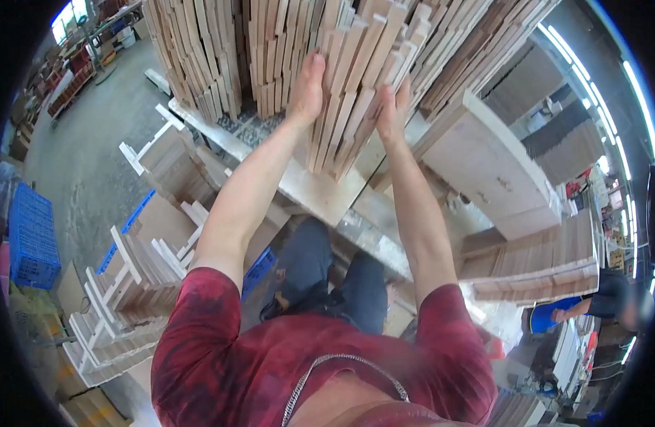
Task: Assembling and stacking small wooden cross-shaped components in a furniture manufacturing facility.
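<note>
A tall upright bundle of thin wooden strips (356, 85) stands at the workbench's near edge, its strips uneven in length. My left hand (307, 91) presses on its left side, thumb up, with most of the fingers hidden behind the wood. On the right side, my right hand (393, 114) grips the same bundle, its thumb raised and fingers partly out of sight. The bundle's lower ends meet the pale bench top (320, 192). Close behind and beside it rise more stacks of wooden strips (192, 57).
A pale wooden panel box (484, 164) stands right of the bench, above stacked boards (534, 263). At lower left are racks of white-edged boards (128, 285) and a blue crate (34, 235). Another person (612, 302) is at the far right.
</note>
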{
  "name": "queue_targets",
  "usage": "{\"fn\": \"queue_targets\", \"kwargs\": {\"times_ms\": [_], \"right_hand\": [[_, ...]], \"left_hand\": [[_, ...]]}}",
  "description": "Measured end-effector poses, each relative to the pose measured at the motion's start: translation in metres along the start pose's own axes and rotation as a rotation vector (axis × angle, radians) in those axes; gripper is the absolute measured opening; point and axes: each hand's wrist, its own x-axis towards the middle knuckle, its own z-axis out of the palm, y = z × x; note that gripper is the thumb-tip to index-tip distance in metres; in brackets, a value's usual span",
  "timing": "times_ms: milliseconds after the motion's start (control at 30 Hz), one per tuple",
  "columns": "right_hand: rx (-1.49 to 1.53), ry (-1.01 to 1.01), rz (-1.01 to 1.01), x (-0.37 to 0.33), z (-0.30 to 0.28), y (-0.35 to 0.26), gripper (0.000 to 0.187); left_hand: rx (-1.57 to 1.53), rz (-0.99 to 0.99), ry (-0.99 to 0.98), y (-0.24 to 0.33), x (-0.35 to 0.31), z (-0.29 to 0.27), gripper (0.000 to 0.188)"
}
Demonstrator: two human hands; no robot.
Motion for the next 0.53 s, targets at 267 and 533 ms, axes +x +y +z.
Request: {"fn": "queue_targets", "kwargs": {"times_ms": [267, 533], "right_hand": [[-0.098, -0.043, 0.37, -0.11, -0.022, 0.035, 0.093], [-0.261, -0.088, 0.366, -0.122, -0.014, -0.028, 0.104]], "left_hand": [[0.296, -0.222, -0.078, -0.058, -0.097, -0.062, 0.094], [-0.036, -1.012, 0.102, -0.11, -0.099, -0.089, 0.111]]}}
